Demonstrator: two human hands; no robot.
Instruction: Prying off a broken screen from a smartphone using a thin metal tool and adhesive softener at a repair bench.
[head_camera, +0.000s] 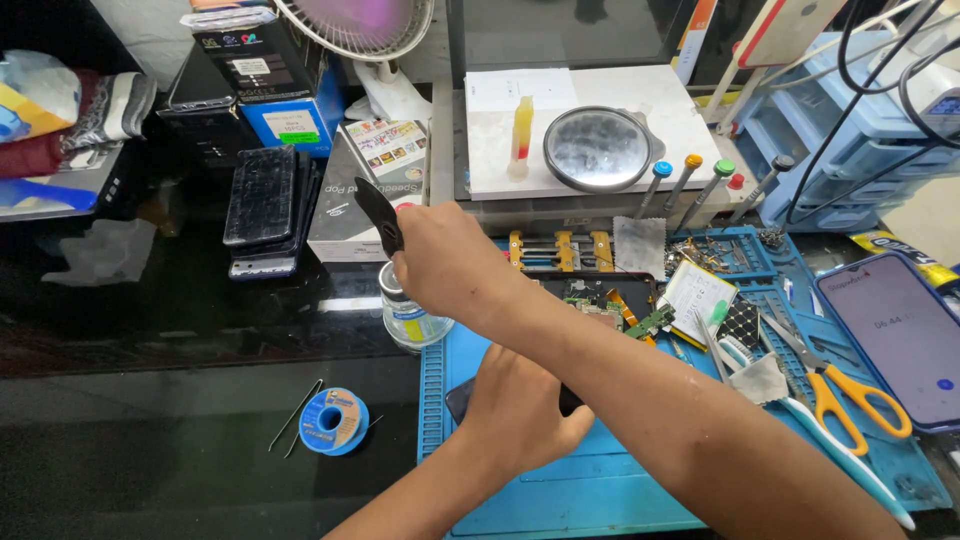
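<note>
The right hand (445, 262) reaches across the body toward the left edge of the blue work mat (600, 490), closed around a flat black pry tool (378, 216) whose blade points up and away from the person. The left hand (520, 410) lies lower, near the middle of the mat, pressed down on a dark phone panel (460, 398); only a corner of that panel shows past the fingers, so the grip itself cannot be made out. Just beside the right hand, at the mat's left edge, stands a small clear jar (405, 315). Behind the forearm, toward the far edge of the mat, an opened phone (600, 295) with exposed circuit parts sits in a clamp. Orange-handled scissors (840, 395) lie at the right side of the mat, with a lit phone (900, 335) at the right edge. On the dark bench to the left rest a blue solder spool (333, 421) and a stack of cracked phones (265, 205).
</note>
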